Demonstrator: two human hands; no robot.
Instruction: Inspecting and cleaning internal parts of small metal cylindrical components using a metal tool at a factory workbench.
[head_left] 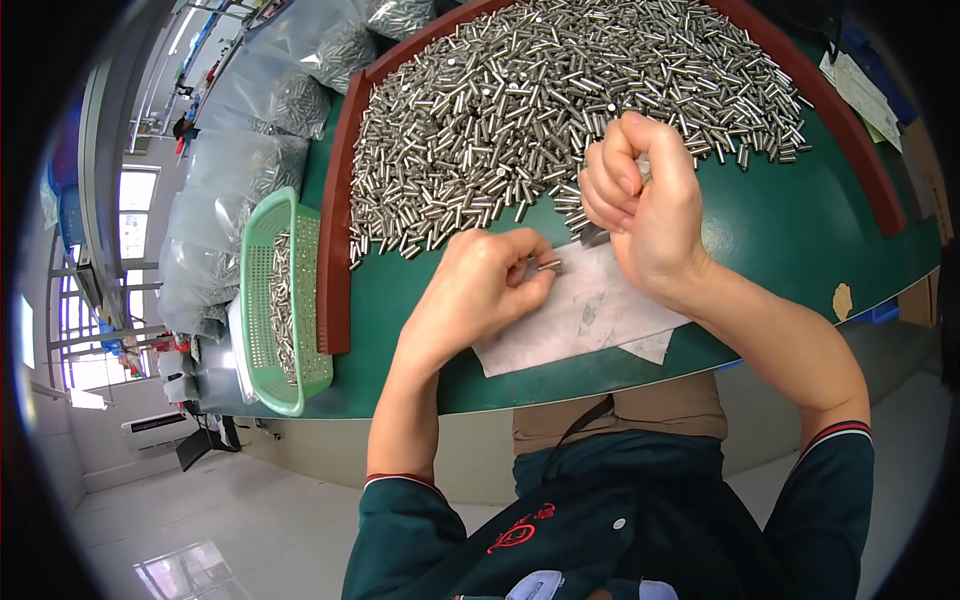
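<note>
Metal pin (549, 264): a short steel cylinder pinched at the fingertips of my left hand (480, 285), its long axis running left to right, its free end pointing toward my right hand (640, 200). It sits just above the white paper sheet (590, 315) on the green table (800, 240). My right hand is fisted just to the far right of the pin, fingers curled tight; what it encloses I cannot tell. The pile of pins (560, 100) lies farther off inside the red-brown border (335, 220). A green basket (285, 300) stands at left. Open table lies to the right.
</note>
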